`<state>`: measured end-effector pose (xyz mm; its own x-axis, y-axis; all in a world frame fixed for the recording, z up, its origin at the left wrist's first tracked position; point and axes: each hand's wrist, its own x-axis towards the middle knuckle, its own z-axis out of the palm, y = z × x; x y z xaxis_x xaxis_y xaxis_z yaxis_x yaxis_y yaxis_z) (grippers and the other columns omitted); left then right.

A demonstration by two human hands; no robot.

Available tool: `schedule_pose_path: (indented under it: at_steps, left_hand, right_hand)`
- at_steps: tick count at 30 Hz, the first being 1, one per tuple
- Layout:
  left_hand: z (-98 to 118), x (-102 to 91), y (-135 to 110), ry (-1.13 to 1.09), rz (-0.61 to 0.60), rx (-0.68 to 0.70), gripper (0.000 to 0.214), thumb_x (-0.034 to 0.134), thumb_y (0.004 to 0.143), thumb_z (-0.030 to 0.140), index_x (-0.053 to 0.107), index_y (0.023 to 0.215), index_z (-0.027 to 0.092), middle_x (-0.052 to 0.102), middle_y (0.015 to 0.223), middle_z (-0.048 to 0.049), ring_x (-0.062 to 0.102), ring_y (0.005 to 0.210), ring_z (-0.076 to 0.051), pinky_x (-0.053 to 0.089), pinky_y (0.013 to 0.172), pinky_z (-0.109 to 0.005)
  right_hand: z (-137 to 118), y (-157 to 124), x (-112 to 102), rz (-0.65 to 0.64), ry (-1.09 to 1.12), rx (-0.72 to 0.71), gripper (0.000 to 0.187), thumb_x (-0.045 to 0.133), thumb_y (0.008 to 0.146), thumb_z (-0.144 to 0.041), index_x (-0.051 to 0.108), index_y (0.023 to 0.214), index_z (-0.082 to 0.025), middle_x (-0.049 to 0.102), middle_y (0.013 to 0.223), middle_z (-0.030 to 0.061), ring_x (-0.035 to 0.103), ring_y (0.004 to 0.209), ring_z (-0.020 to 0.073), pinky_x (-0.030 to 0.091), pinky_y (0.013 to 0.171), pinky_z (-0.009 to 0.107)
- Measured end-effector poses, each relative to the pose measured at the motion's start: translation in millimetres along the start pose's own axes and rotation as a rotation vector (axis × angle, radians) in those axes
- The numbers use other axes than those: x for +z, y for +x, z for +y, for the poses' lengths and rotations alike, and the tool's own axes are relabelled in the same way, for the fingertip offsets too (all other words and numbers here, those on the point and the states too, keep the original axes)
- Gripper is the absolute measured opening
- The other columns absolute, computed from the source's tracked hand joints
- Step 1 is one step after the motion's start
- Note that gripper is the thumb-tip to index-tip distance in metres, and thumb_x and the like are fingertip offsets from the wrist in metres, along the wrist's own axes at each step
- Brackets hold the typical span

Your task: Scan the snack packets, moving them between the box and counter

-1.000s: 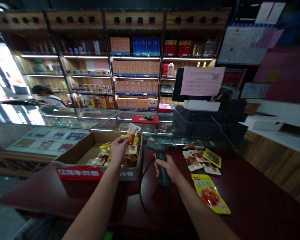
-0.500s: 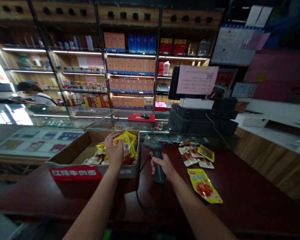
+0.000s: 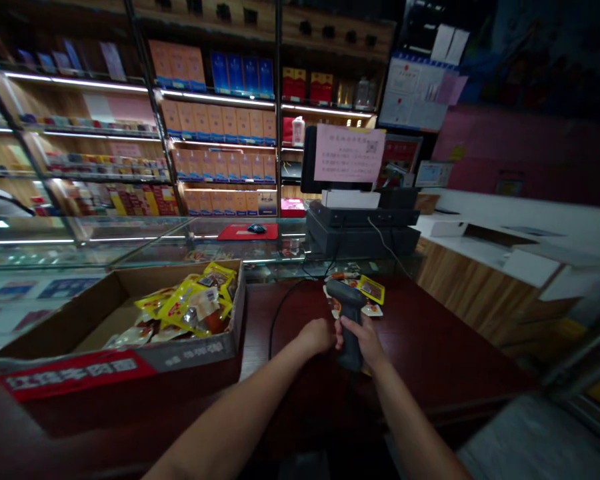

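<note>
Red counter (image 3: 405, 347) holds a cardboard box (image 3: 180, 357), left hand (image 3: 316, 335) closed, right hand (image 3: 363, 340) gripping a barcode scanner (image 3: 351, 353).

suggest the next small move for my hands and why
Probably aim the barcode scanner in your right hand at the snack packets just beyond it, since its head faces them; your left hand beside it may hold something, but that is hidden.

Scanner (image 3: 349, 327) noted as matt black plastic; packets (image 3: 193, 308) as glossy film; carton (image 3: 100, 313) as rough cardboard; counter (image 3: 430, 347) as glossy; case (image 3: 80, 230) as smooth glass.
</note>
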<state>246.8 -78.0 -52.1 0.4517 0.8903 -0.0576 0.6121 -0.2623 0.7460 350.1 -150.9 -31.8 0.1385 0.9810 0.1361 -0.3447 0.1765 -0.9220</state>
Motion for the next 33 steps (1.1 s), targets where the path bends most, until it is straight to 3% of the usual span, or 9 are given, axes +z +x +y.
schedule_pose_path:
  at_steps: [2,5,10,15,19,22,28,31,33]
  left_hand:
    - [9.1,17.4,5.3,0.025,-0.102,-0.081,0.013,0.065,0.056,0.019,0.058,0.046,0.018,0.05,0.036,0.0007,0.049,0.035,-0.013,0.042,0.049,-0.024]
    - [13.9,35.2,10.6,-0.011,-0.127,-0.08,0.006,0.067,0.055,0.022,0.062,0.054,0.019,0.054,0.041,0.0017,0.049,0.034,-0.012,0.041,0.045,-0.022]
    - [14.5,40.1,9.4,0.053,-0.008,-0.01,0.008,0.064,0.058,0.023,0.06,0.053,0.018,0.057,0.046,-0.0035,0.056,0.044,-0.017,0.041,0.048,-0.024]
    - [25.5,33.4,-1.3,0.204,0.178,0.161,0.014,0.061,0.064,0.027,0.063,0.073,0.017,0.065,0.076,-0.0121,0.063,0.073,-0.024,0.046,0.066,-0.032]
    - [29.4,43.9,-3.0,0.289,-0.068,0.579,0.016,0.058,0.065,0.014,0.062,0.08,0.018,0.06,0.106,-0.011,0.059,0.092,-0.02,0.045,0.082,-0.027]
    - [31.2,50.8,-2.2,0.446,-0.224,0.7,0.012,0.055,0.067,0.008,0.063,0.074,0.016,0.063,0.097,-0.0135,0.056,0.101,-0.024,0.04,0.092,-0.03]
    - [31.2,16.1,-13.2,0.75,-0.214,0.584,0.028,0.052,0.075,0.017,0.062,0.101,0.018,0.061,0.11,-0.0146,0.06,0.096,-0.026,0.043,0.087,-0.038]
    - [17.0,-9.5,-19.4,0.868,-0.216,0.365,0.028,0.045,0.082,0.026,0.063,0.101,0.015,0.063,0.102,-0.0159,0.062,0.091,-0.028,0.046,0.08,-0.04]
    - [4.0,-18.9,-21.4,0.875,-0.124,0.198,0.043,0.042,0.084,0.043,0.061,0.103,0.01,0.062,0.103,-0.0213,0.061,0.093,-0.032,0.046,0.078,-0.041]
  right_hand:
    - [-4.0,-3.2,-15.1,0.031,-0.003,-0.004,0.023,0.069,0.068,-0.035,0.055,0.066,-0.017,0.057,0.05,-0.0024,0.051,0.037,0.01,0.044,0.034,0.02]
    - [-8.0,-7.6,-32.0,0.074,0.019,-0.02,0.023,0.07,0.067,-0.035,0.056,0.072,-0.017,0.058,0.052,-0.0028,0.052,0.037,0.0104,0.044,0.034,0.021]
    - [-6.3,-10.7,-44.6,0.109,0.104,-0.018,0.035,0.072,0.065,-0.033,0.056,0.093,-0.019,0.058,0.055,-0.0046,0.051,0.037,0.0113,0.046,0.036,0.025]
    - [-0.9,-9.1,-51.4,0.14,0.118,-0.019,0.034,0.073,0.064,-0.034,0.057,0.089,-0.018,0.058,0.053,-0.0045,0.051,0.036,0.0111,0.046,0.035,0.025]
    - [-1.2,-9.6,-56.9,0.149,0.107,-0.024,0.031,0.073,0.064,-0.035,0.059,0.086,-0.017,0.058,0.052,-0.004,0.051,0.036,0.011,0.046,0.037,0.025]
    - [-2.4,-11.9,-58.7,0.148,0.097,-0.023,0.03,0.072,0.064,-0.036,0.06,0.083,-0.016,0.058,0.05,-0.0035,0.051,0.036,0.0115,0.046,0.038,0.025]
    - [0.1,-18.0,-61.2,0.158,0.113,-0.017,0.036,0.072,0.065,-0.033,0.057,0.093,-0.017,0.06,0.054,-0.004,0.051,0.037,0.0103,0.046,0.037,0.024]
    - [2.1,-20.0,-63.6,0.155,0.136,-0.022,0.038,0.072,0.065,-0.032,0.056,0.096,-0.017,0.059,0.055,-0.0048,0.05,0.038,0.0095,0.047,0.037,0.024]
    - [3.6,-19.6,-63.3,0.144,0.137,-0.019,0.038,0.071,0.065,-0.032,0.055,0.096,-0.017,0.059,0.055,-0.0051,0.05,0.038,0.0094,0.047,0.037,0.023]
